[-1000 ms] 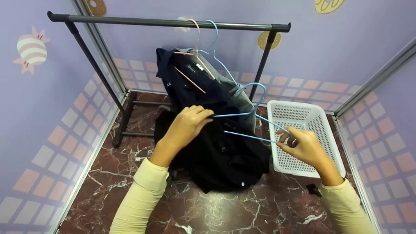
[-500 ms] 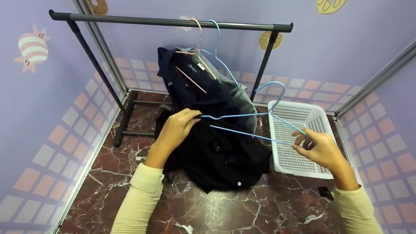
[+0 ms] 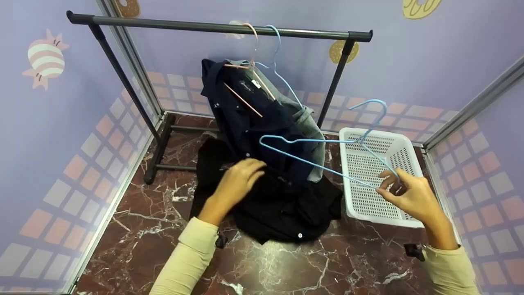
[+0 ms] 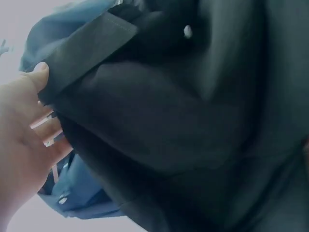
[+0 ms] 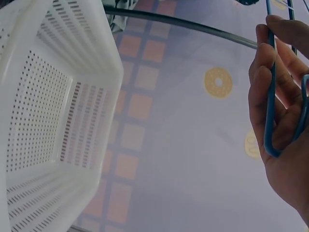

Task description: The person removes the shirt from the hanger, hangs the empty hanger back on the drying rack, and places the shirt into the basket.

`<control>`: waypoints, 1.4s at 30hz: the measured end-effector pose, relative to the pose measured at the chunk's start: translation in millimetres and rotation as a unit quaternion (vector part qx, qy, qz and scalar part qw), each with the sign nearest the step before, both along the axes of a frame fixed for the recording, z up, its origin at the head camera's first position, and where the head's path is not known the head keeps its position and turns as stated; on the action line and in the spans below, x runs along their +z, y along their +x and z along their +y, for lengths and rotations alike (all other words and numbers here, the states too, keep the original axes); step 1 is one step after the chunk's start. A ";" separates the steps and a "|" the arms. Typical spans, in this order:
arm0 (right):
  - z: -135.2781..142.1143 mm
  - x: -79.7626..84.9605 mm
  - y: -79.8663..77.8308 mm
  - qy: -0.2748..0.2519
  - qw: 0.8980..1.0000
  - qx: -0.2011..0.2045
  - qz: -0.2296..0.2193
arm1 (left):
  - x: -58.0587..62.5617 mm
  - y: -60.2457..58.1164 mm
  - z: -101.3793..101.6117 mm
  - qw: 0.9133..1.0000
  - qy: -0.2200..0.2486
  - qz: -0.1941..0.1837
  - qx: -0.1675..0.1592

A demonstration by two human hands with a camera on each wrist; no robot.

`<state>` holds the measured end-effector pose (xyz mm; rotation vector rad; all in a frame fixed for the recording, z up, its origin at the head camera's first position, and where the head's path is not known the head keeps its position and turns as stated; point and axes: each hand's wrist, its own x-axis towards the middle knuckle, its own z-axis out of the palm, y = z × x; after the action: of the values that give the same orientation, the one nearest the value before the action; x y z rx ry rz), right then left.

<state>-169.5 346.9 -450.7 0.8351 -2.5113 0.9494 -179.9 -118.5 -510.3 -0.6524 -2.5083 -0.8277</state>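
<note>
My left hand (image 3: 235, 182) pinches the collar edge of a black shirt (image 3: 278, 217); in the left wrist view the thumb lies over the dark cloth (image 4: 145, 121) and the other fingers are behind it. The shirt hangs bunched, a white button near its lower edge. At the right, my right hand (image 3: 411, 198) grips one end of a light-blue clothes hanger (image 3: 323, 141). The hanger's other end sticks out bare toward the left, above the shirt, and its hook points up. The right wrist view shows fingers curled round the blue hanger end (image 5: 270, 111).
Behind stands a dark clothes rack (image 3: 196, 26). On it hang a navy shirt (image 3: 282, 127) on a pink hanger (image 3: 243, 99) and a grey-blue garment (image 3: 315, 127) on a blue hanger. A white perforated basket (image 3: 348, 200) sits on the marbled floor (image 3: 294, 266) at the right.
The right hand has moved right with the hanger, whose left end has come out of the black shirt. The left hand went left, then slightly down and back right, still holding the collar.
</note>
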 end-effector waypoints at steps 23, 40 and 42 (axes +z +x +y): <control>-26.7 -12.1 -3.7 0.051 0.998 -0.002 0.023 | -41.1 32.1 -43.0 0.975 -0.207 -0.079 -0.009; -36.7 -16.5 -1.4 0.063 0.997 0.006 0.035 | 102.4 -14.8 -126.3 0.981 -0.162 -0.025 0.108; -37.2 -17.6 -1.7 0.067 0.997 0.007 0.039 | 123.4 -24.0 -134.3 0.979 -0.161 -0.019 0.123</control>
<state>-171.2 309.7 -468.2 0.9131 -2.5262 0.7434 -203.8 -252.8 -386.9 -0.4126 -2.7131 -0.3525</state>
